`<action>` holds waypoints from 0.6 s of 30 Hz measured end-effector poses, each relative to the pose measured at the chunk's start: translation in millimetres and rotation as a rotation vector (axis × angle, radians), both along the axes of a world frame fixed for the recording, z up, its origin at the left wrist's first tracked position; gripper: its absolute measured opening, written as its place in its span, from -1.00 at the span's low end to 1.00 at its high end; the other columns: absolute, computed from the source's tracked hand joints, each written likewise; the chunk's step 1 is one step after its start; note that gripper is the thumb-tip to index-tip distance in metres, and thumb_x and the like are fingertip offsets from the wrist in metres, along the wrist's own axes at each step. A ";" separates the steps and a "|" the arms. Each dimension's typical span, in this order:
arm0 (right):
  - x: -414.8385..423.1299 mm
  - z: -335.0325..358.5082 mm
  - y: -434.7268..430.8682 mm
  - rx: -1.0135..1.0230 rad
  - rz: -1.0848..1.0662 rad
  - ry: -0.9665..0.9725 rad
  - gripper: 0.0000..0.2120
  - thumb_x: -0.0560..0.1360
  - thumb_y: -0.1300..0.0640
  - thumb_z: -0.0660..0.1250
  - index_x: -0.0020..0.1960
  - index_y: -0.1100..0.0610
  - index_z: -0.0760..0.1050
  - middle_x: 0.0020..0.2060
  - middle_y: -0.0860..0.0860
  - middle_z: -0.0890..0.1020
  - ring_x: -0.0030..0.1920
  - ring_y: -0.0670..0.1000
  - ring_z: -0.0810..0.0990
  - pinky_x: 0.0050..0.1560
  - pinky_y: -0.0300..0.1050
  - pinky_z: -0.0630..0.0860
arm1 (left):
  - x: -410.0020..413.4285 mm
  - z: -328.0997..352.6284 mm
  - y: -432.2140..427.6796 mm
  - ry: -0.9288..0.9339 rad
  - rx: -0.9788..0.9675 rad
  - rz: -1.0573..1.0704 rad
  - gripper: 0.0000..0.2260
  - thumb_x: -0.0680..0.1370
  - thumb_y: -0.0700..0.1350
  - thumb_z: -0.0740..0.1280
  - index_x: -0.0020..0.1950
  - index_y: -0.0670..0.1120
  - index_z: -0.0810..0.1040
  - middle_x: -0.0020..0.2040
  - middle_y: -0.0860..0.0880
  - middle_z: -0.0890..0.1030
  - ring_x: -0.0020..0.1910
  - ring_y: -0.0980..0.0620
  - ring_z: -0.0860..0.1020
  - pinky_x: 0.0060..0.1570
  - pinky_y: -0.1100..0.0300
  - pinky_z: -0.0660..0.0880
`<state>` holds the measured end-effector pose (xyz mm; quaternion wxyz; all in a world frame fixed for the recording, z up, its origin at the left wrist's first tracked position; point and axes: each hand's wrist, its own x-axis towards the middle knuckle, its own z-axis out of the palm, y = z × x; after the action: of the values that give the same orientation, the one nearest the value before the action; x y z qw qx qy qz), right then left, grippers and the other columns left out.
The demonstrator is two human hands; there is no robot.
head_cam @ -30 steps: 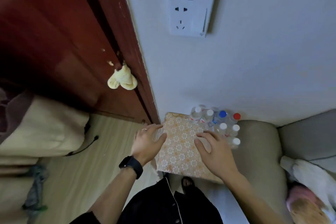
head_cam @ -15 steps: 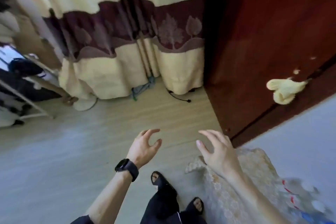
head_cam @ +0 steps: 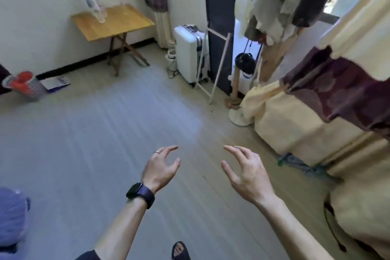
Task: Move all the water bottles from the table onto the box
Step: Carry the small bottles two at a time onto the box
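Observation:
A small wooden folding table (head_cam: pixel 118 25) stands against the far wall at upper left. On it stand clear water bottles (head_cam: pixel 96 7), blurred, one with a blue cap. My left hand (head_cam: pixel 161 168), with a ring and a black watch on the wrist, hangs in the air over the floor, fingers loosely spread and holding nothing. My right hand (head_cam: pixel 247 172) floats beside it, fingers also loosely spread and empty. Both hands are far from the table. The box is out of view.
A white suitcase (head_cam: pixel 191 53) stands by a dark door frame at the back. A clothes rack (head_cam: pixel 274 2) with hanging garments and a cream-and-maroon curtain (head_cam: pixel 316 101) fill the right. A mesh bin (head_cam: pixel 27 87) lies at far left. Wooden floor (head_cam: pixel 105 143) stretches between me and the table.
The view has swung left, away from the patterned box and its bottles, past the curtain, to the room and the table. Both hands have left the box and are raised, empty.

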<state>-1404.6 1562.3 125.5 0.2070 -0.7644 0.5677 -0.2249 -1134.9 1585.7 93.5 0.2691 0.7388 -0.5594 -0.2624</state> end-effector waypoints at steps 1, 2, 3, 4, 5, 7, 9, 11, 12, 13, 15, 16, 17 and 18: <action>23.4 3.1 -15.1 -0.005 0.045 0.005 -0.57 0.54 -0.18 0.33 0.39 -0.17 0.46 0.27 -0.08 0.54 0.31 0.03 0.43 0.32 -0.08 0.42 | 20.7 4.9 -5.6 -0.002 -0.008 0.036 -0.64 0.54 0.02 0.40 0.34 0.10 0.54 0.32 0.04 0.55 0.35 0.06 0.46 0.27 0.25 0.34; 46.3 6.9 -30.4 -0.013 0.085 0.011 -0.57 0.54 -0.19 0.31 0.40 -0.18 0.45 0.29 -0.08 0.53 0.32 0.02 0.43 0.33 -0.07 0.42 | 41.5 10.5 -12.2 0.000 -0.017 0.069 -0.64 0.54 0.03 0.40 0.34 0.11 0.53 0.32 0.05 0.54 0.36 0.07 0.45 0.26 0.27 0.33; 68.4 10.9 -45.1 -0.020 0.116 0.014 -0.56 0.55 -0.21 0.30 0.41 -0.18 0.45 0.30 -0.08 0.52 0.34 0.02 0.42 0.34 -0.05 0.42 | 62.0 16.6 -19.3 0.003 -0.027 0.101 -0.64 0.54 0.04 0.39 0.34 0.13 0.53 0.32 0.06 0.54 0.36 0.07 0.45 0.24 0.30 0.32; 90.3 15.4 -60.6 -0.030 0.143 0.014 -0.56 0.55 -0.21 0.30 0.41 -0.19 0.44 0.31 -0.08 0.52 0.35 0.01 0.41 0.35 -0.04 0.41 | 83.3 24.1 -28.0 -0.002 -0.042 0.130 -0.64 0.54 0.04 0.39 0.34 0.15 0.52 0.32 0.07 0.54 0.36 0.08 0.45 0.22 0.32 0.31; 107.7 19.9 -74.5 -0.043 0.164 0.013 -0.55 0.55 -0.22 0.29 0.42 -0.20 0.42 0.33 -0.09 0.51 0.37 0.01 0.39 0.36 -0.03 0.41 | 101.3 31.9 -37.2 -0.015 -0.061 0.154 -0.64 0.54 0.05 0.39 0.34 0.16 0.52 0.32 0.07 0.53 0.35 0.08 0.45 0.22 0.33 0.30; 143.8 32.6 -107.0 -0.087 0.203 0.002 -0.55 0.55 -0.25 0.27 0.42 -0.23 0.40 0.34 -0.10 0.49 0.39 -0.01 0.37 0.36 -0.01 0.40 | 139.2 49.8 -60.7 -0.049 -0.110 0.199 -0.63 0.54 0.05 0.39 0.35 0.16 0.51 0.34 0.06 0.53 0.35 0.07 0.45 0.24 0.29 0.32; 178.5 49.1 -145.7 -0.121 0.227 -0.017 -0.54 0.55 -0.27 0.26 0.43 -0.25 0.38 0.36 -0.12 0.47 0.41 -0.03 0.33 0.36 -0.03 0.40 | 175.1 70.4 -92.8 -0.070 -0.156 0.237 -0.64 0.55 0.06 0.37 0.36 0.16 0.50 0.34 0.05 0.52 0.35 0.05 0.45 0.27 0.22 0.37; 208.0 67.1 -187.1 -0.150 0.247 -0.039 -0.54 0.55 -0.27 0.25 0.43 -0.27 0.35 0.38 -0.15 0.44 0.42 -0.05 0.29 0.34 -0.08 0.36 | 203.8 91.0 -129.8 -0.088 -0.200 0.268 -0.64 0.56 0.05 0.36 0.36 0.17 0.49 0.33 0.05 0.51 0.34 0.03 0.45 0.27 0.17 0.39; 220.7 75.4 -208.4 -0.170 0.254 -0.048 -0.54 0.55 -0.27 0.26 0.43 -0.28 0.35 0.39 -0.16 0.43 0.42 -0.06 0.28 0.34 -0.10 0.35 | 215.7 100.0 -149.1 -0.105 -0.223 0.282 -0.64 0.56 0.05 0.35 0.36 0.16 0.49 0.32 0.05 0.51 0.33 0.03 0.44 0.27 0.16 0.39; 232.3 82.5 -230.4 -0.192 0.259 -0.056 -0.54 0.55 -0.26 0.26 0.43 -0.28 0.35 0.39 -0.17 0.43 0.42 -0.06 0.28 0.34 -0.11 0.34 | 226.3 107.9 -169.5 -0.123 -0.244 0.292 -0.64 0.56 0.05 0.35 0.36 0.16 0.49 0.33 0.06 0.51 0.33 0.03 0.44 0.27 0.16 0.39; 251.8 94.7 -275.0 -0.230 0.263 -0.068 -0.54 0.55 -0.26 0.27 0.43 -0.27 0.36 0.38 -0.17 0.44 0.42 -0.06 0.29 0.35 -0.10 0.35 | 243.1 120.7 -210.6 -0.148 -0.277 0.298 -0.64 0.56 0.05 0.35 0.36 0.15 0.49 0.35 0.07 0.49 0.34 0.04 0.44 0.29 0.15 0.38; 261.1 100.0 -298.8 -0.248 0.266 -0.072 -0.53 0.55 -0.27 0.26 0.44 -0.26 0.37 0.38 -0.17 0.45 0.42 -0.06 0.30 0.35 -0.10 0.35 | 251.3 125.9 -232.3 -0.156 -0.291 0.299 -0.64 0.56 0.05 0.35 0.36 0.16 0.49 0.35 0.08 0.49 0.34 0.05 0.43 0.29 0.15 0.38; 269.8 104.8 -324.0 -0.267 0.269 -0.075 -0.53 0.54 -0.27 0.26 0.44 -0.25 0.37 0.38 -0.16 0.45 0.41 -0.05 0.31 0.36 -0.10 0.36 | 259.3 130.5 -254.7 -0.161 -0.305 0.303 -0.64 0.56 0.06 0.35 0.36 0.17 0.49 0.35 0.09 0.48 0.34 0.05 0.43 0.29 0.16 0.37; 277.5 109.2 -349.6 -0.282 0.273 -0.078 -0.52 0.54 -0.27 0.26 0.44 -0.24 0.38 0.37 -0.16 0.46 0.41 -0.05 0.31 0.36 -0.11 0.35 | 266.6 134.7 -277.0 -0.163 -0.320 0.307 -0.64 0.55 0.06 0.35 0.35 0.18 0.49 0.35 0.10 0.48 0.34 0.06 0.43 0.27 0.18 0.36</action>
<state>-1127.1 1212.7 234.7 0.1482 -0.8464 0.4132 -0.3015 -868.3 1308.7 228.3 0.3733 0.7820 -0.4948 -0.0661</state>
